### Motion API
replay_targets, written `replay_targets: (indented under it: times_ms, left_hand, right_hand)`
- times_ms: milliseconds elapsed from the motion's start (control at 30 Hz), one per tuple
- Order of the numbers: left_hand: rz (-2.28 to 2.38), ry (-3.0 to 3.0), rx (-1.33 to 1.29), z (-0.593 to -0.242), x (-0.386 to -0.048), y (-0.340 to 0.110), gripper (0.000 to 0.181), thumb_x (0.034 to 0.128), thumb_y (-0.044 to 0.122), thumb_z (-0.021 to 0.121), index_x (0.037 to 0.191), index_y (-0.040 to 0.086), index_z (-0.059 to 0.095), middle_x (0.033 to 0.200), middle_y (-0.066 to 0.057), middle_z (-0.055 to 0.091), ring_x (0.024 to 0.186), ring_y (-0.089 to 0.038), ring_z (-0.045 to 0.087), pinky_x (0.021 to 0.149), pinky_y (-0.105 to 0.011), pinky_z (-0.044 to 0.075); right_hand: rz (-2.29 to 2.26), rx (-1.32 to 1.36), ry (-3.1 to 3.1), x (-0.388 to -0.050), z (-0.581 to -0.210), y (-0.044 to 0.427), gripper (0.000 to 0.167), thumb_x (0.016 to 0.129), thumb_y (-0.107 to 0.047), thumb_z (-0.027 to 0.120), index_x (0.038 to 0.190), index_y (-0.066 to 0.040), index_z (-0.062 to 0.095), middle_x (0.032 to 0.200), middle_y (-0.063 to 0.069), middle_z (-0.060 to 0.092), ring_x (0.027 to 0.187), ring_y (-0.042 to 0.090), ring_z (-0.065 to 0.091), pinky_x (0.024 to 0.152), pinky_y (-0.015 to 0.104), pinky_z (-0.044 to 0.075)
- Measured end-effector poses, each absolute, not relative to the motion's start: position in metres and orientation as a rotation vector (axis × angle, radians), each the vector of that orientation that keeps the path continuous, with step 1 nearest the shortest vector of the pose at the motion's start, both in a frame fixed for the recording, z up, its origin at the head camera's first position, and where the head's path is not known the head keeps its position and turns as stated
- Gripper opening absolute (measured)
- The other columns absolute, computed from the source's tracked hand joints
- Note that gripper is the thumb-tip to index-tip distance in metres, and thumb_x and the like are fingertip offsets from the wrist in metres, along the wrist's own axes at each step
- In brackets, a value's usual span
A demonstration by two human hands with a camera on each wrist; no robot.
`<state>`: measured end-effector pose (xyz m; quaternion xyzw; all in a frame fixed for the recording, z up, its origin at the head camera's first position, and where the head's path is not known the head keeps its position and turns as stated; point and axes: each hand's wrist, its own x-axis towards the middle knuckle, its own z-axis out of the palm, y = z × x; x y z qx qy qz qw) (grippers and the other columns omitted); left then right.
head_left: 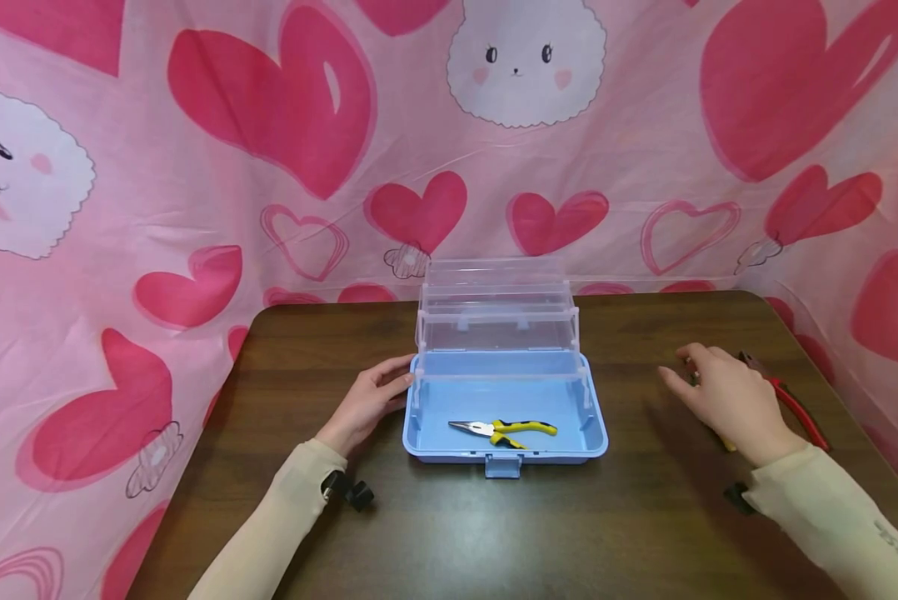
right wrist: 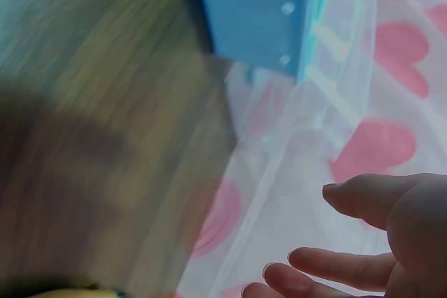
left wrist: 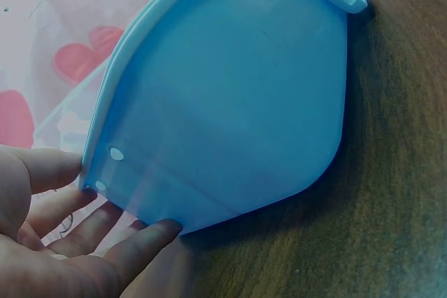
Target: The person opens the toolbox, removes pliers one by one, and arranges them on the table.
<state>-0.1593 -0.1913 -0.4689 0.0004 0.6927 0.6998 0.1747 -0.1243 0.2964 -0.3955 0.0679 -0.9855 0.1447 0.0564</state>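
A light blue toolbox (head_left: 505, 457) stands open on the table, its clear tiered trays (head_left: 497, 329) raised at the back. Long-nose pliers (head_left: 520, 427) with yellow and black handles lie inside. My left hand (head_left: 370, 400) touches the box's left side near the back; in the left wrist view its fingertips (left wrist: 167, 227) rest along the box's edge. Over the table to the right hovers my right hand (head_left: 741, 400), fingers spread and holding nothing. Below and beside it lie red-handled pliers (head_left: 797, 410) and a tool with a yellow handle (head_left: 729, 445), mostly hidden by the hand.
The dark wooden table (head_left: 449, 542) ends at the back and right against a pink heart-print cloth (head_left: 636, 150). A latch (head_left: 503, 467) hangs down at the toolbox's front. Black straps with small devices (head_left: 359, 496) sit on both wrists.
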Motion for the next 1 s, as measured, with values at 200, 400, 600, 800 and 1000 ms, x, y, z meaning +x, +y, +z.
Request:
replay_targets:
  times_ms: [200, 400, 600, 800, 1000]
  left_hand:
    - [1.978, 1.967, -0.001, -0.469, -0.159, -0.191, 0.05, 0.1043, 0.019, 0.065, 0.152, 0.008, 0.053, 0.15, -0.017, 0.057, 0.129, -0.03, 0.061, 0.106, -0.046, 0.053]
    - [1.974, 1.969, -0.001, -0.47, -0.158, -0.191, 0.051, 0.1044, 0.02, 0.065, 0.152, 0.009, 0.053, 0.15, -0.017, 0.057, 0.128, -0.029, 0.062, 0.106, -0.046, 0.053]
    - [1.976, 1.966, -0.003, -0.47, -0.158, -0.191, 0.05, 0.1047, 0.02, 0.065, 0.152, 0.009, 0.053, 0.15, -0.017, 0.056, 0.128, -0.028, 0.061, 0.106, -0.046, 0.053]
    - [1.98, 1.96, 0.009, -0.471, -0.159, -0.191, 0.05, 0.1052, 0.02, 0.064, 0.152, 0.008, 0.053, 0.151, -0.017, 0.056, 0.13, -0.029, 0.061, 0.107, -0.046, 0.052]
    - [1.978, 1.962, 0.005, -0.472, -0.16, -0.192, 0.05, 0.1049, 0.021, 0.064, 0.152, 0.01, 0.053, 0.15, -0.016, 0.056, 0.129, -0.029, 0.061, 0.107, -0.046, 0.052]
  right_hand:
    - [0.456, 0.259, -2.952, -0.12, -0.391, 0.274, 0.043, 0.096, -0.033, 0.074, 0.119, 0.004, 0.066, 0.105, 0.027, 0.071, 0.076, 0.034, 0.068, 0.054, 0.05, 0.057]
    - [0.464, 0.345, -2.938, -0.115, -0.383, 0.254, 0.041, 0.093, -0.032, 0.078, 0.118, 0.0, 0.069, 0.105, 0.024, 0.072, 0.08, 0.033, 0.068, 0.056, 0.049, 0.057]
    - [0.46, 0.435, -2.916, -0.109, -0.378, 0.234, 0.036, 0.092, -0.032, 0.08, 0.114, -0.004, 0.072, 0.105, 0.018, 0.074, 0.083, 0.031, 0.07, 0.066, 0.054, 0.059]
    - [0.453, 0.547, -2.899, -0.105, -0.381, 0.216, 0.032, 0.088, -0.028, 0.084, 0.108, -0.006, 0.075, 0.095, 0.01, 0.073, 0.074, 0.023, 0.07, 0.056, 0.038, 0.057]
    - [0.465, 0.66, -2.897, -0.104, -0.39, 0.199, 0.034, 0.084, -0.03, 0.088, 0.109, -0.009, 0.076, 0.087, 0.004, 0.068, 0.06, 0.011, 0.055, 0.047, 0.025, 0.045]
